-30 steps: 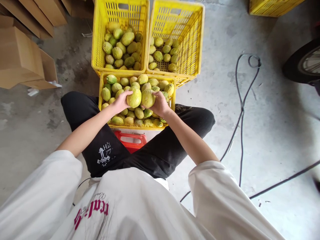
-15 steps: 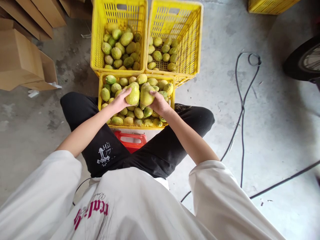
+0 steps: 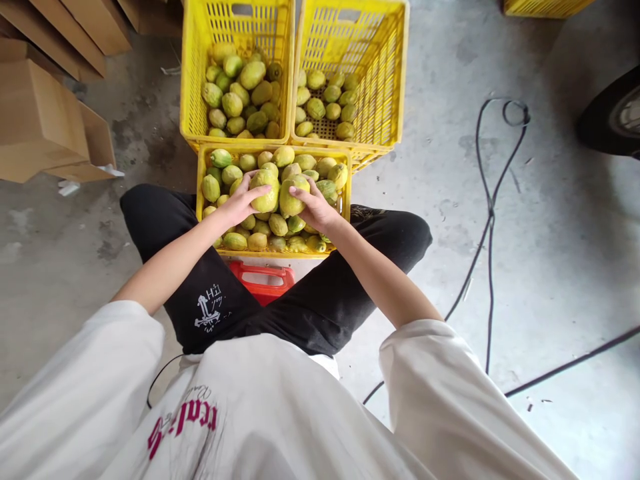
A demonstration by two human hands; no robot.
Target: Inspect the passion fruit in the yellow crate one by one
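Observation:
My left hand (image 3: pixel 241 203) is closed around a yellow-green oval fruit (image 3: pixel 265 191), its thumb lying across the near side. A second yellow-green fruit (image 3: pixel 294 195), about as large, sits in my right hand (image 3: pixel 316 207), the thumb pressed on its top. The two fruits are held side by side, close together. Beneath them stands a low yellow crate (image 3: pixel 273 254) between my knees, filled with similar green and yellow fruits. The hands hide some of the fruits in it.
Two taller yellow crates, a left one (image 3: pixel 188 87) and a right one (image 3: pixel 395 73), hold more fruit behind the low crate. A red plastic piece (image 3: pixel 265 292) lies between my legs. Cardboard boxes (image 3: pixel 55 120) stand left; a black cable (image 3: pixel 493 193) and a wheel (image 3: pixel 607 120) are right.
Both hands have shifted their grip: the thumbs now reach further over the fruits, and more fingers show behind them. The fruits stay over the low crate. The view has shifted slightly.

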